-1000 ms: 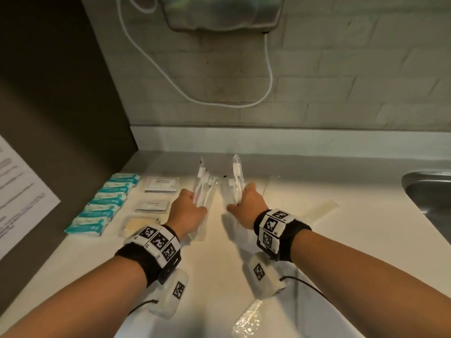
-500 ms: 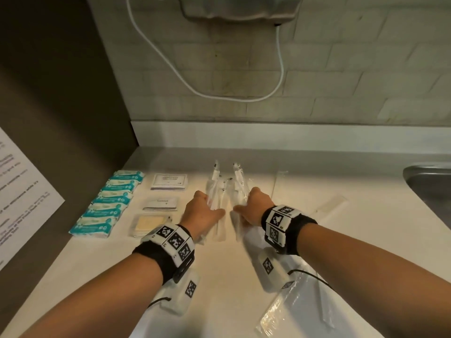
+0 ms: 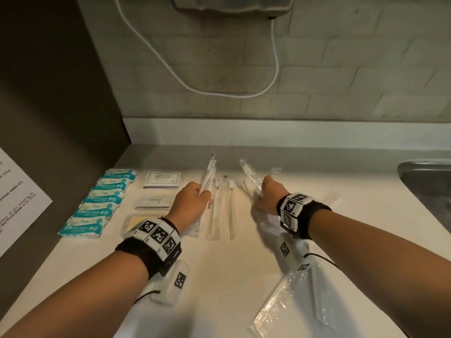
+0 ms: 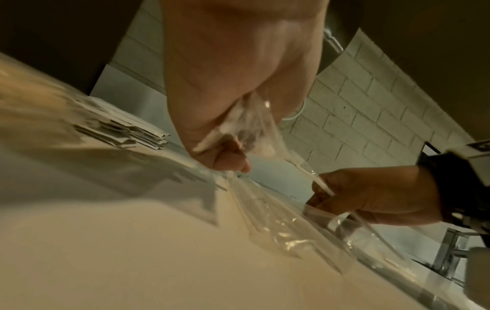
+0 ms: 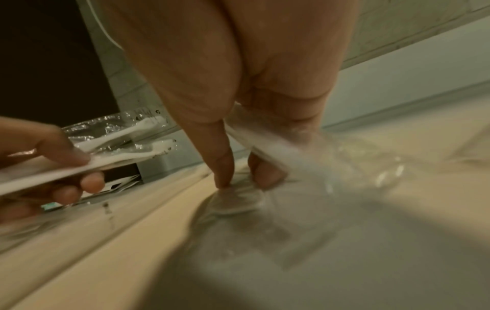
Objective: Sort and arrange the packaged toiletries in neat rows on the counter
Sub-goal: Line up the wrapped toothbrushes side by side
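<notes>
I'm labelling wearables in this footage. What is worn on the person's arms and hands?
Both forearms are bare, with no sleeves or gloves. The left hand and the right hand each have a black wrist strap carrying white square tiles printed with black-and-white fiducial markers. Under each wrist hangs a white rounded camera module bearing another marker, with a thin black cable.

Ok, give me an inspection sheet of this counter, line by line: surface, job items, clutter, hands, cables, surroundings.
Surface: pale counter, lit.
Job's things: teal packets in a row at left; white sachets beside them; wrapped toothbrushes lying mid-counter.
Clutter: loose clear wrapper near the front edge.
Grippers: left hand grips wrapped toothbrushes; right hand grips another.
Cables: white cord looping on the wall.
Surroundings: brick wall, sink right, paper notice left.
</notes>
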Tool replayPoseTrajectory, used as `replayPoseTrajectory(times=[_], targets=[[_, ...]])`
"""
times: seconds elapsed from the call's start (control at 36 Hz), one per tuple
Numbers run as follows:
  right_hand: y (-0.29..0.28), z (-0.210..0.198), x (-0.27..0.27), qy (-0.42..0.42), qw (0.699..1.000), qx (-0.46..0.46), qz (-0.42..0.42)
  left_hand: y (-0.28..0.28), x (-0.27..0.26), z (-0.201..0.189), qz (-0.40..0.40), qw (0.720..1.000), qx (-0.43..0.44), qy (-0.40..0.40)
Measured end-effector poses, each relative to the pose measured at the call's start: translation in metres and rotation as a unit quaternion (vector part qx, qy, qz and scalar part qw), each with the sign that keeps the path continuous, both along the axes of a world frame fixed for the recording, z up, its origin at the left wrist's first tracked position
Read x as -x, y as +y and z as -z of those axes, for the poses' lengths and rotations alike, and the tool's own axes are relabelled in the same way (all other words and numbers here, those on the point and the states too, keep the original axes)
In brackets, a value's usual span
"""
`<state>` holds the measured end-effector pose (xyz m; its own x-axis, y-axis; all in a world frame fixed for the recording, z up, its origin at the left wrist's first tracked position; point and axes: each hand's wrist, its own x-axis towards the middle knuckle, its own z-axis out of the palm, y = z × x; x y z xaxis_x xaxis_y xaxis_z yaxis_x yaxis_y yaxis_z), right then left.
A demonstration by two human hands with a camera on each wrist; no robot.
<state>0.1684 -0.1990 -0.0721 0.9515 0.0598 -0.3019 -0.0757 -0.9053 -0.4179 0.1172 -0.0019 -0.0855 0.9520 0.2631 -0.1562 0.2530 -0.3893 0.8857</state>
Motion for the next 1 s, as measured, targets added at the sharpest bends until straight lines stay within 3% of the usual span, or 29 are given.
replayPoseTrajectory(times=[0.36, 0.53, 0.72, 0.83, 1.0], targets=[[-0.041, -0.004, 0.015, -0.012, 0.999, 0.023, 0.04, 0.004, 0.004, -0.001, 0.045, 0.997, -0.056, -0.012], [-0.016, -0.008, 0.018, -0.026, 0.999, -0.038, 0.015, 0.01, 0.008, -0.002, 0.022, 0.999, -0.023, -0.015], [0.011, -0.007, 0.013, 0.034, 0.992, -0.119, 0.037, 0.016, 0.01, 0.0, 0.015, 1.0, 0.002, -0.021], [0.018, -0.001, 0.008, 0.036, 0.994, -0.088, 0.046, 0.019, 0.007, 0.007, -0.001, 1.0, 0.021, -0.019], [0.015, 0.009, 0.004, 0.041, 0.998, -0.006, 0.045, 0.024, 0.005, 0.006, 0.016, 0.999, -0.019, -0.02]])
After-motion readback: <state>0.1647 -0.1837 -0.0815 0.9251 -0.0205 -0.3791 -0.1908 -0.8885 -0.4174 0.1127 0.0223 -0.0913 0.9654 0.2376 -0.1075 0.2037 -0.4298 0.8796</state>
